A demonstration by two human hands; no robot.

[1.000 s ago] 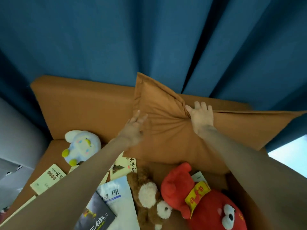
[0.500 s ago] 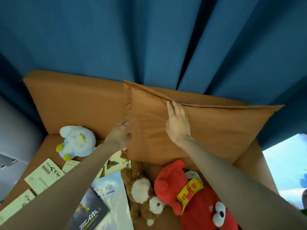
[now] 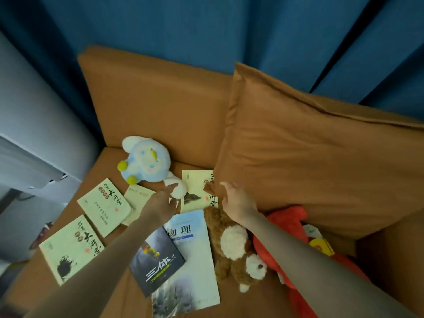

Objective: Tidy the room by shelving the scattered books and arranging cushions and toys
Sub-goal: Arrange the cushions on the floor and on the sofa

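On sofa seat (image 3: 107,164) beneath both hands, scattered books (image 3: 104,206), blue plush (image 3: 144,161), brown bear (image 3: 229,244), red plush (image 3: 286,219) (partly under cushion (image 3: 309,168)), left hand (image 3: 160,206) fingers straight, apart, tips beside blue plush's white foot, right hand (image 3: 238,203) at cushion's lower corner, grip unclear.

We have both bare arms stretched forward, forearms converging. Our left hand (image 3: 160,204) is palm down, fingers extended, holding nothing. Our right hand (image 3: 238,203) is just beside it, fingers pointing forward; grip is too blurred to call.
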